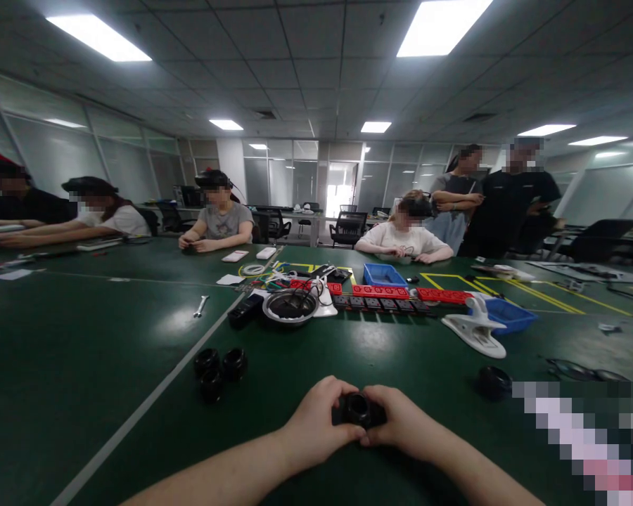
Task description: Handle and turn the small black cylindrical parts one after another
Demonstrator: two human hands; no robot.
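Note:
Near the front edge of the green table, a black ring-shaped part is held between both hands. My left hand curls round its left side, thumb at the front. From the right, my right hand closes on the same part, and the two thumbs nearly meet. Something dark shows on either side of the ring beneath the fingers; its shape is unclear. Three similar black parts stand grouped to the left. Another black part sits to the right.
Beyond the hands lie a metal bowl with cables, red socket strips, a white clamp and blue trays. A wrench is at the left, glasses at the right. Several people are around the table.

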